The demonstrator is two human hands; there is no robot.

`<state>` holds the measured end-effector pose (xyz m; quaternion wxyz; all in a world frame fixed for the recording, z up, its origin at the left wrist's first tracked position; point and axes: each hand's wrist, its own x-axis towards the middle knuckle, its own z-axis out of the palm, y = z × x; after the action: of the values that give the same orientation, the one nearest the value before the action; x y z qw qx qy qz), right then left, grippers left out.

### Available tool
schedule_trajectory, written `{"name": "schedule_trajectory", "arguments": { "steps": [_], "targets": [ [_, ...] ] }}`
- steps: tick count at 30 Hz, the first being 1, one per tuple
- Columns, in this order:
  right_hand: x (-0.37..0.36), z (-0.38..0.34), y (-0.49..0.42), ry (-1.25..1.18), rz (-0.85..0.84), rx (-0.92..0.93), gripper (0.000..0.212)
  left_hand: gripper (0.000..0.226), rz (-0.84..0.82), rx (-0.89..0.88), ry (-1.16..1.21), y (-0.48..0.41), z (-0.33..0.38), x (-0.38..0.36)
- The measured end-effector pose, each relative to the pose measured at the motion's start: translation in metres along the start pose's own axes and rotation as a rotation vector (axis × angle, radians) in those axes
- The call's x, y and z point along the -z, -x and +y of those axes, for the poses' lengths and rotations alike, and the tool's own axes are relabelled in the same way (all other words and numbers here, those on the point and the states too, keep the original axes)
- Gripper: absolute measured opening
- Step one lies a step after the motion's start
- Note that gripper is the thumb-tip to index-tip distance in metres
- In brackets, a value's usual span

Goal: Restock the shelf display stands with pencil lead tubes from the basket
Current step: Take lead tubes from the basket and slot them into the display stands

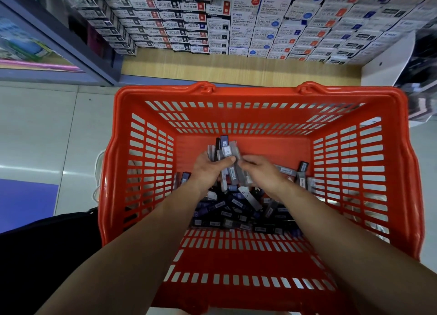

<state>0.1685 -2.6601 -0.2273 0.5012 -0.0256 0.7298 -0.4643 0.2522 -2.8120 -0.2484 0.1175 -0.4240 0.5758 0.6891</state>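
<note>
A red plastic basket (257,94) stands on the floor below me. Its bottom holds a heap of pencil lead tubes (238,208), dark and grey, lying in all directions. Both my arms reach down into it. My left hand (208,168) is closed around a bunch of tubes (224,149) that stick up past its fingers. My right hand (262,170) is right beside it, fingers curled on grey tubes at the same bunch. The display stands are not in view.
Beyond the basket a wooden shelf (236,68) carries stacked boxes of pen refills (236,23). A grey cabinet frame (71,42) stands at the left. Pale floor tiles (47,130) lie left of the basket, with a purple mat (26,203).
</note>
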Motion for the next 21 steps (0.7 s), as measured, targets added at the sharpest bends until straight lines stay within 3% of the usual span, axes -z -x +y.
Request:
{"name": "schedule_trajectory", "arguments": {
  "steps": [3, 6, 9, 15, 21],
  "targets": [
    [-0.0021, 0.0001, -0.0027, 0.037, 0.014, 0.022, 0.037, 0.031, -0.020, -0.002, 0.028, 0.0005, -0.0030, -0.0012],
    [-0.0032, 0.0014, -0.0036, 0.103, 0.042, 0.063, 0.021, 0.021, -0.028, -0.007, 0.056, -0.0004, -0.0032, -0.0018],
    [-0.0035, 0.0048, -0.0040, 0.019, 0.064, 0.061, 0.008, 0.019, -0.042, 0.004, 0.041, -0.0015, -0.0023, -0.0020],
    [-0.0006, 0.0020, -0.0037, -0.075, 0.128, 0.042, 0.020, 0.042, -0.107, 0.054, -0.007, -0.0004, 0.0000, 0.0003],
    [-0.0035, -0.0021, 0.0003, -0.211, 0.093, 0.031, 0.020, 0.038, -0.105, 0.099, 0.000, -0.0002, 0.0025, 0.0025]
  ]
}}
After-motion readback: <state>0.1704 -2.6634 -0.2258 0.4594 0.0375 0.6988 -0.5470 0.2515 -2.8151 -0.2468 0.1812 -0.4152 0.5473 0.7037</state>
